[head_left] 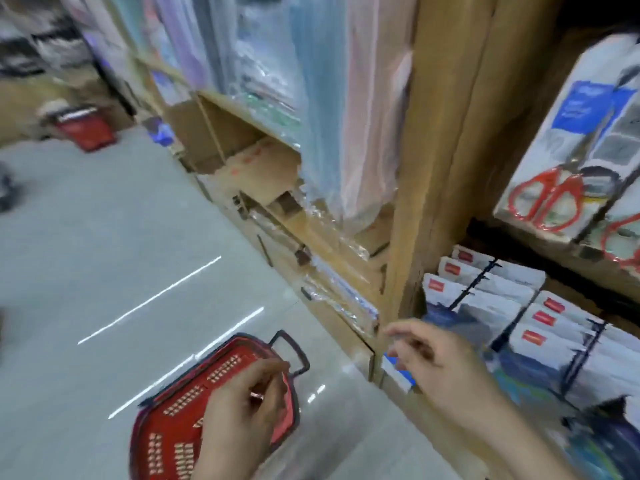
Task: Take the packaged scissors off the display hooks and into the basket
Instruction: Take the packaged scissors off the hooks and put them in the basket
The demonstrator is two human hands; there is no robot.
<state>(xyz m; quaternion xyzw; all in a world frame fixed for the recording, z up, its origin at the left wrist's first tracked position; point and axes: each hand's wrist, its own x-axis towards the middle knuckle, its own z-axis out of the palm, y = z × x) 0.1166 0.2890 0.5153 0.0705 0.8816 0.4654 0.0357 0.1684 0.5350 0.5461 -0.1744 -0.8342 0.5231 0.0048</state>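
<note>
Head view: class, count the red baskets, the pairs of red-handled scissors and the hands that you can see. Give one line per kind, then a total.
Red baskets: 2
Red-handled scissors: 2, one pair cut off at the right edge
Hands: 2
Total: 6

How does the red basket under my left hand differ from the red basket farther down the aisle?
The near basket lies under the left hand, seen from above, its perforated bottom and black handle plain. The far basket is blurred and seen from the side, its inside hidden. Both are red and stand on the floor.
</note>
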